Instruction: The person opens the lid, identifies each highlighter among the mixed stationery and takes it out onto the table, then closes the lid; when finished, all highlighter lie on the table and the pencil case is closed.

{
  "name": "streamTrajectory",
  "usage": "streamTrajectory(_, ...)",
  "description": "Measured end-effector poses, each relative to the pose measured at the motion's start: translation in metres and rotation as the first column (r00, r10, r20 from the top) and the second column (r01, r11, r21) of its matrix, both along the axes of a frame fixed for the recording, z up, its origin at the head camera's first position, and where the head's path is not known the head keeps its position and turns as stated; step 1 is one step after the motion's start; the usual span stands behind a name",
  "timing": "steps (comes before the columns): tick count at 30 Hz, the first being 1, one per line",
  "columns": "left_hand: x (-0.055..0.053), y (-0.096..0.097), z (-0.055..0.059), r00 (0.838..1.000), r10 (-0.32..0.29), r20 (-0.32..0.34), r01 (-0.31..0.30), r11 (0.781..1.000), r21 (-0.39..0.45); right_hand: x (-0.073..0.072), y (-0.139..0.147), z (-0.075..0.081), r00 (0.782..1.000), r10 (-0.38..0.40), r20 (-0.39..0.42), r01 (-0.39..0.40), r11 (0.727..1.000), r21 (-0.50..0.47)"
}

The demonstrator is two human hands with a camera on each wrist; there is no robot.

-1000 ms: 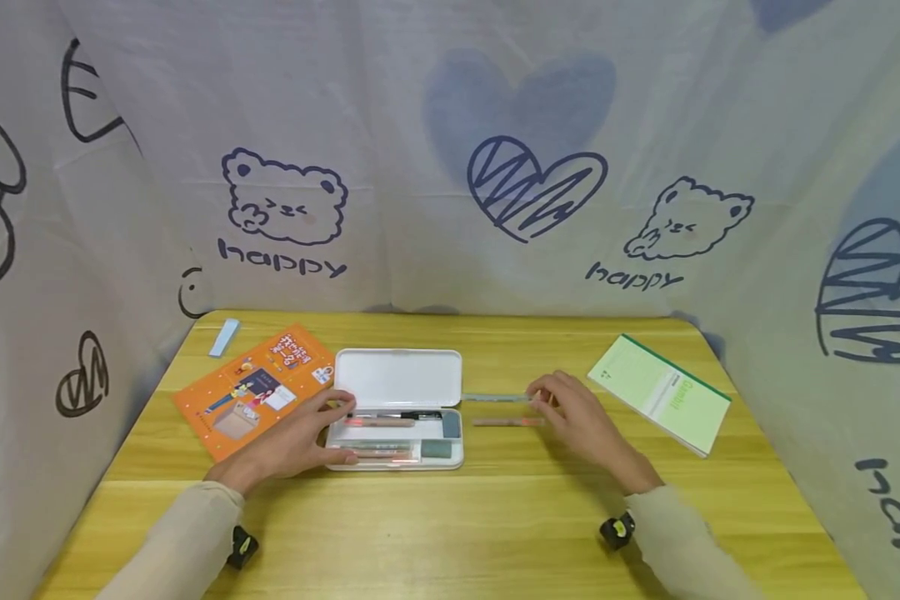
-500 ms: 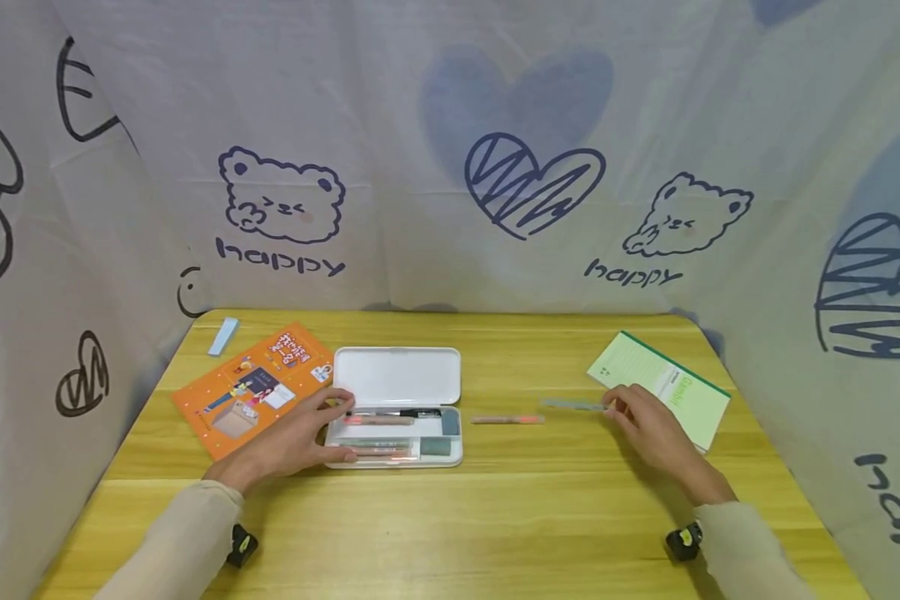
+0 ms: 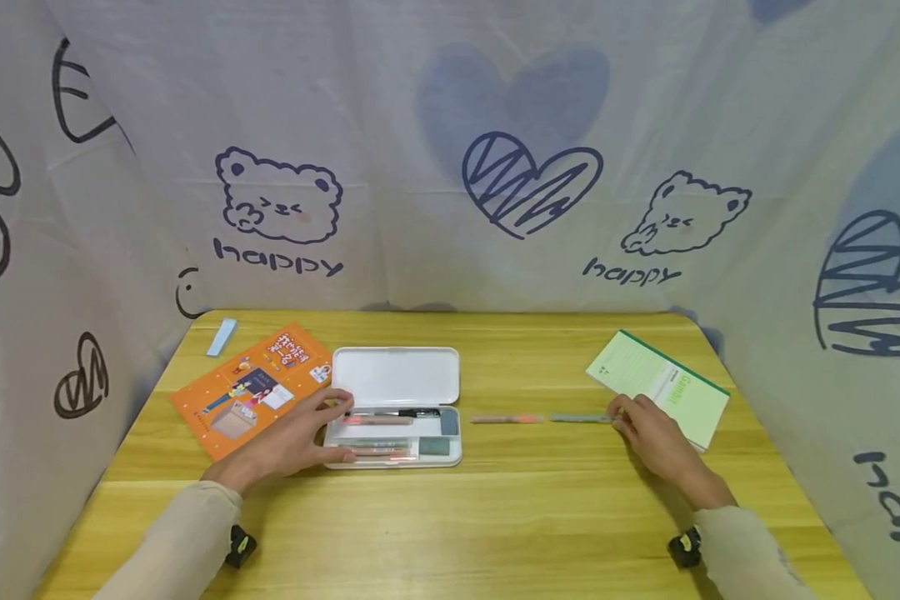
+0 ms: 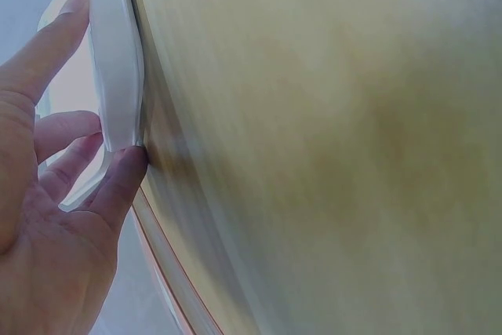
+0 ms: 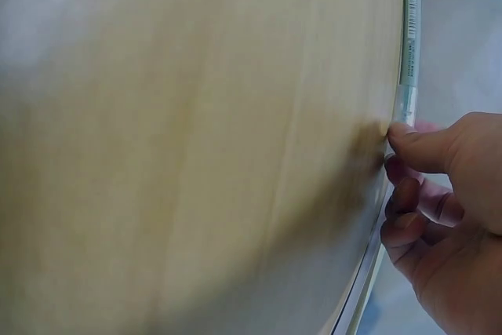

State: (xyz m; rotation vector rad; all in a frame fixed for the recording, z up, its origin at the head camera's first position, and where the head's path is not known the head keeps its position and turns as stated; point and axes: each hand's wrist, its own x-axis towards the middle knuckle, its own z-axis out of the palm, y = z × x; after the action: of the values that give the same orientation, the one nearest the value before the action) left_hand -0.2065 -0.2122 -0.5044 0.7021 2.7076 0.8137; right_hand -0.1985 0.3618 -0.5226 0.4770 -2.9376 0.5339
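Observation:
A white pencil case (image 3: 397, 432) lies with its lid (image 3: 396, 377) raised back. My left hand (image 3: 292, 442) holds its left end, thumb at the near corner and fingers at the far one; in the left wrist view the fingertips press the case wall (image 4: 118, 60). Inside are a black pen (image 3: 423, 413), a pinkish pen (image 3: 378, 421), several slim pens (image 3: 378, 450) and two grey-green blocks (image 3: 434, 447). My right hand (image 3: 663, 446) pinches the right end of a pale green pen (image 3: 581, 418), low over the table. A second pinkish pen (image 3: 506, 419) lies between case and green pen.
An orange booklet (image 3: 251, 387) lies left of the case, partly behind my left forearm. Beyond it is a pale blue strip (image 3: 222, 337). A light green notepad (image 3: 663, 383) sits at the right, close behind my right hand. Printed cloth (image 3: 405, 233) surrounds the wooden table (image 3: 435, 525).
My right hand has carried the green pen rightward from beside the lid, then lowered it into line with the pinkish pen. The left hand stays on the case.

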Motion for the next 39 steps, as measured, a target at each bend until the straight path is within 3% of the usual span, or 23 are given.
streamTrajectory(7,-0.001,0.0,-0.001,1.0,0.002,0.002,-0.002,1.0,0.003,0.0,-0.001,-0.001,1.0,0.009,-0.026,-0.009,1.0,0.014)
streamTrajectory(29,0.0,-0.001,-0.003,1.0,-0.001,-0.009,0.001,1.0,0.006,0.001,0.002,-0.002,1.0,-0.03,0.006,0.03,1.0,-0.004)
streamTrajectory(39,-0.001,-0.001,-0.003,1.0,-0.007,-0.011,0.007,1.0,0.013,0.003,-0.012,0.02,0.997,-0.075,0.007,0.076,0.994,-0.079)
